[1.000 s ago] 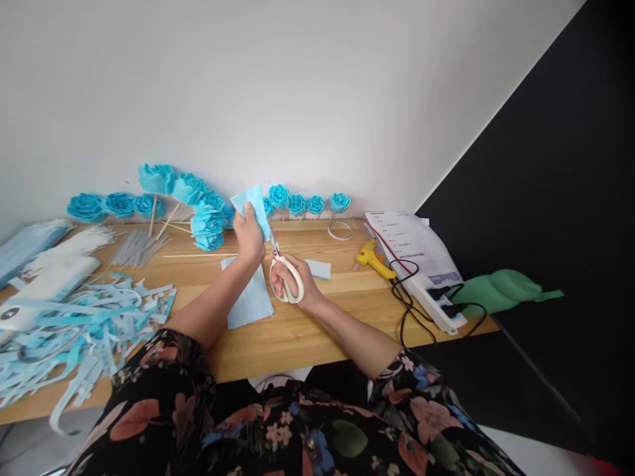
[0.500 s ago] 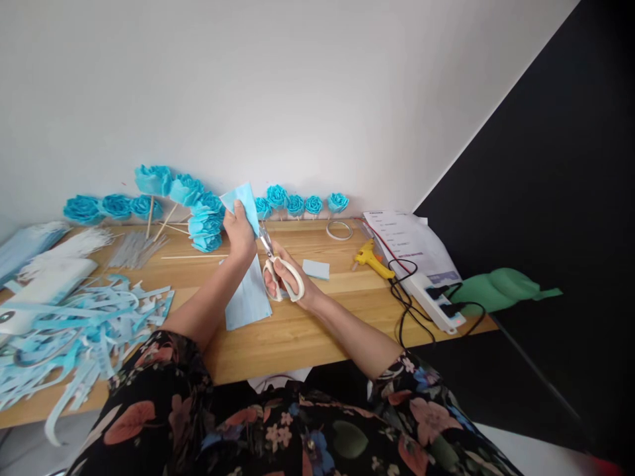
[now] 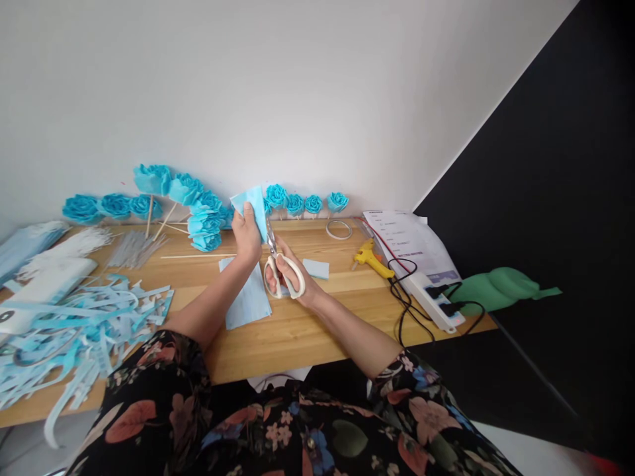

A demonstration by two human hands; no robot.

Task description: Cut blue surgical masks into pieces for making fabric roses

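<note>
My left hand [image 3: 247, 233] pinches a folded piece of light blue sheet [image 3: 255, 201], thin like mask fabric, and holds it up above the table. My right hand [image 3: 292, 271] has its fingers through the white handles of a pair of scissors [image 3: 292, 281]. The metal blades meet the lower right edge of the folded piece. Beneath my wrists, a larger light blue sheet [image 3: 248, 301] lies flat on the wood. A small pale folded piece [image 3: 316, 268] rests just right of the scissors.
Blue fabric flowers [image 3: 186, 190] on sticks line the wall. Cut blue strips [image 3: 94, 324] heap at the left of the wooden table [image 3: 317, 330]. At right are a yellow glue gun [image 3: 372, 258], a power strip [image 3: 439, 307] with black cords, papers [image 3: 417, 244] and a silver ring [image 3: 338, 229].
My left hand has shifted right with the folded piece. The scissors have moved slightly right, and their blades look closer together. Things on the table stay put.
</note>
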